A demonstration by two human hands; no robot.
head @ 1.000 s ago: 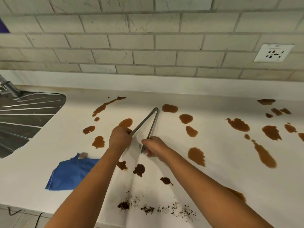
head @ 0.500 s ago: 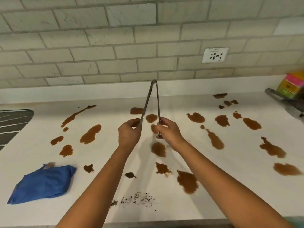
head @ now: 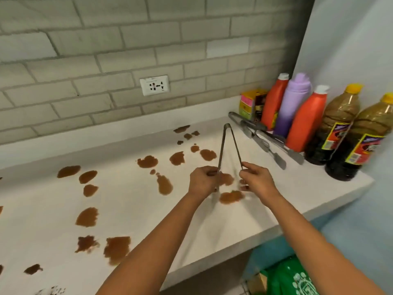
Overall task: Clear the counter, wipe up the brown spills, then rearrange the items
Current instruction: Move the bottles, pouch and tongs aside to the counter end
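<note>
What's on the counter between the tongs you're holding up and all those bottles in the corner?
In the head view, two more metal tongs lie on the counter, between the held tongs and the bottles.

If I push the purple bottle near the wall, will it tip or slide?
The purple bottle is tall and narrow, so it would probably tip rather than slide. Red bottles crowd both sides, so one may topple too. It looks like plastic, so probably not fragile.
</note>
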